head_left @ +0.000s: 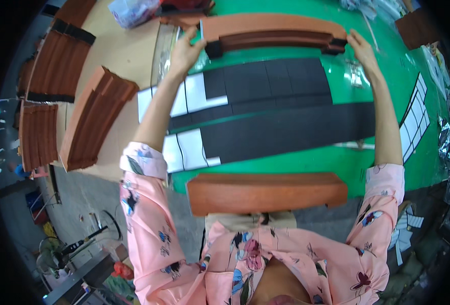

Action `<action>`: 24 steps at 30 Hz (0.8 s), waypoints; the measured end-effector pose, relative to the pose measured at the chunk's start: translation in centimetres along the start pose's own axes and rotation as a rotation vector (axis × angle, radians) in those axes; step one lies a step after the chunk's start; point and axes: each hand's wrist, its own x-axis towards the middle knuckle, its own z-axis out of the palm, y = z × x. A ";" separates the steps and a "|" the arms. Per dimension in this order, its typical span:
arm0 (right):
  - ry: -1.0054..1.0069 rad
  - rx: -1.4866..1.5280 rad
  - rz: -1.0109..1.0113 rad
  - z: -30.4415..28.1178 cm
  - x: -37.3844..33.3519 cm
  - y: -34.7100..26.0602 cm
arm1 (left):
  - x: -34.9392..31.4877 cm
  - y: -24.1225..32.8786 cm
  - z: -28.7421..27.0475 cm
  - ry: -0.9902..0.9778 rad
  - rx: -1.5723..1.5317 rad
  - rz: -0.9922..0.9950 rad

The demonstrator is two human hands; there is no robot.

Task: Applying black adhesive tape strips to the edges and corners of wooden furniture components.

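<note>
Both arms reach to the far side of the green table [286, 160]. My left hand [187, 53] is closed at the left end of a curved reddish-brown wooden moulding [275, 24]. At its other end, the fingers of my right hand [361, 53] grip the edge. Black pads [213, 49] show on the moulding's underside near both ends. Between my forearms lie black sheets [286, 122] cut into sections, with white backing squares [184, 150] at their left. A second brown moulding [265, 193] rests along the near table edge, close to my body.
More brown mouldings [95, 119] stand on the tan board [128, 51] at the left, some with black strips. A white-squared sheet [415, 122] lies at the right. Plastic bags [131, 11] sit at the back left, and clear wrapping [446, 137] hangs along the right edge.
</note>
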 end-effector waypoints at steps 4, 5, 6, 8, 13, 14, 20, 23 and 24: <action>-0.015 -0.011 -0.038 -5.0 -5.9 -2.5 | -4.3 3.3 -5.8 -0.142 -0.085 0.091; -0.019 -0.009 -0.014 -6.3 -8.3 -3.4 | -6.4 5.0 -8.0 -0.222 -0.007 0.022; -0.017 -0.008 0.007 -7.5 -11.0 -4.1 | -8.8 6.2 -9.9 -0.298 0.068 -0.041; -0.075 -0.016 0.069 -10.0 -16.1 -3.7 | -13.8 6.8 -13.1 -0.314 0.106 -0.053; -0.265 0.067 0.136 -10.0 -31.1 -1.5 | -28.4 7.9 -15.0 -0.297 -0.042 -0.233; -0.262 0.058 0.140 -8.6 -33.6 -1.8 | -30.7 8.3 -14.7 -0.303 0.001 -0.243; -0.105 -0.029 -0.029 -4.3 -40.3 -4.0 | -37.7 9.7 -11.1 -0.136 -0.113 -0.187; 0.016 0.093 0.000 -3.3 -40.9 -4.3 | -38.3 9.5 -10.3 -0.031 -0.182 -0.222; 0.019 0.094 -0.005 -3.6 -40.8 -4.7 | -38.3 9.5 -10.5 -0.027 -0.182 -0.217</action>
